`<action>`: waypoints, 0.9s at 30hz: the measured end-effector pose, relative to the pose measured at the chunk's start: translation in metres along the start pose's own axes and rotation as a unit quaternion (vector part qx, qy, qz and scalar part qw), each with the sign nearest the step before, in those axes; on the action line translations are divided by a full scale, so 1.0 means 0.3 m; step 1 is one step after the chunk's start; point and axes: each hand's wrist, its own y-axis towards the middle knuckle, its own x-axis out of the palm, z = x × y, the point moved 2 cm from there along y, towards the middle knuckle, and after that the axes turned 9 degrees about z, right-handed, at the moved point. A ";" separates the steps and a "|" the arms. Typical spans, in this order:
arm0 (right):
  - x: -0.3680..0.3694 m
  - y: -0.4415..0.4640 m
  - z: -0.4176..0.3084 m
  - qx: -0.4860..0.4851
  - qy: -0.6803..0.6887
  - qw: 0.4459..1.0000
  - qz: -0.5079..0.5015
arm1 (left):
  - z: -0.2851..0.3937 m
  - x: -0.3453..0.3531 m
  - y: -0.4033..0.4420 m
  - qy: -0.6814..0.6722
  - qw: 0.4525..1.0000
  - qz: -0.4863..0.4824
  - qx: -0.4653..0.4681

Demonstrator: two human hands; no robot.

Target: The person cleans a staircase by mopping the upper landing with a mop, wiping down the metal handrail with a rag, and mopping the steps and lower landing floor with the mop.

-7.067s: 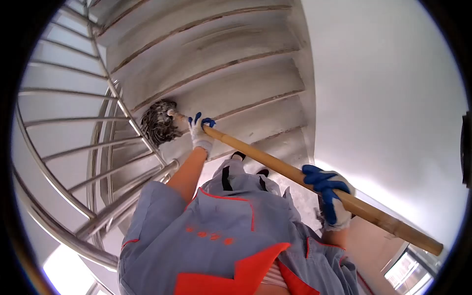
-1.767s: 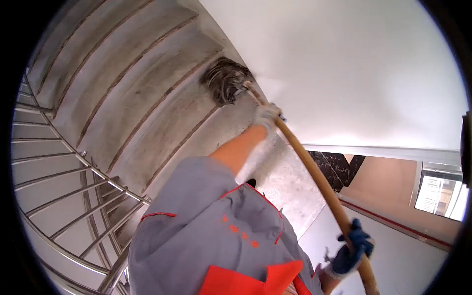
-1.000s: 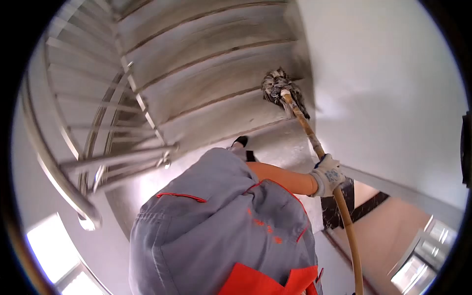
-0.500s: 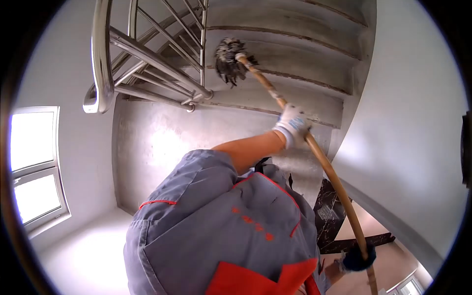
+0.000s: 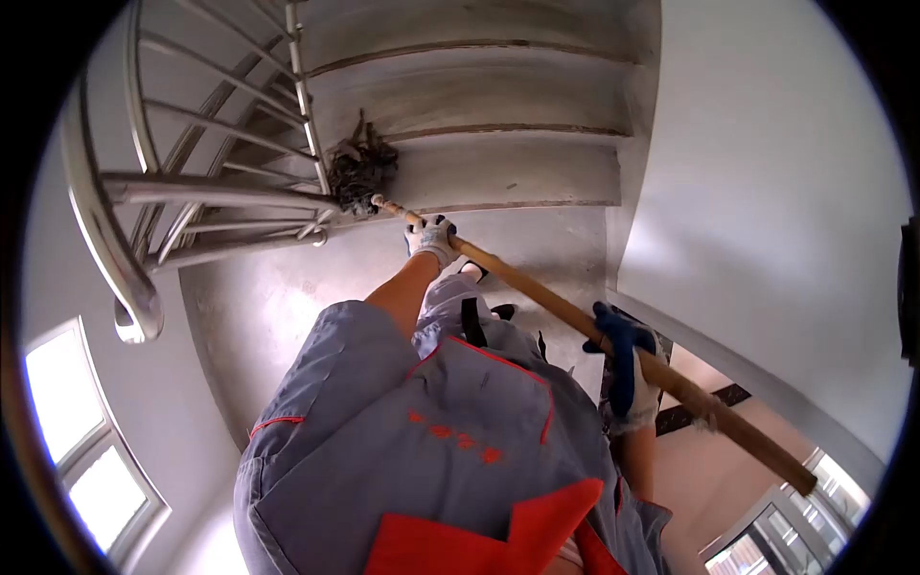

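A mop with a long wooden handle lies slantwise across the view. Its dark, stringy head rests on the lowest stair step, up against the foot of the metal railing. My left hand, in a white and blue work glove, is closed round the handle just behind the mop head. Farther back along the pole is my right hand, its blue-palmed glove gripping the handle. The free end of the pole sticks out past it to the lower right.
Concrete steps with worn edges rise ahead. On their left stands a shiny metal railing; on the right is a white wall. My feet are on the grey landing. Windows show at lower left and lower right.
The mop head has shifted left and down, to the railing's foot. My left hand moved with it. My right hand now grips higher on the handle, away from its end. The view has shifted too.
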 end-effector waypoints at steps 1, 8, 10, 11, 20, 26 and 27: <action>0.003 -0.007 -0.027 -0.029 -0.023 0.999 -0.017 | 0.020 0.014 0.027 0.045 0.999 0.009 0.018; -0.127 -0.071 -0.232 -0.114 -0.106 0.979 0.130 | 0.460 -0.040 0.071 -0.116 0.971 -0.009 0.210; -0.157 -0.100 -0.271 -0.159 -0.161 0.961 0.156 | 0.598 0.054 0.117 -0.085 0.956 0.028 0.279; -0.159 -0.120 -0.291 -0.146 -0.141 0.964 0.170 | 0.671 0.065 0.126 -0.140 0.947 0.004 0.290; -0.447 -0.481 -0.532 -0.358 -0.124 0.904 0.199 | 1.121 -0.415 -0.172 -0.122 0.868 0.045 0.479; -0.643 -0.621 -0.534 -0.380 0.036 0.897 0.224 | 1.055 -0.517 -0.284 -0.119 0.836 0.066 0.532; -0.670 -0.657 -0.520 -0.342 0.071 0.907 0.236 | 1.024 -0.514 -0.298 -0.130 0.834 0.062 0.532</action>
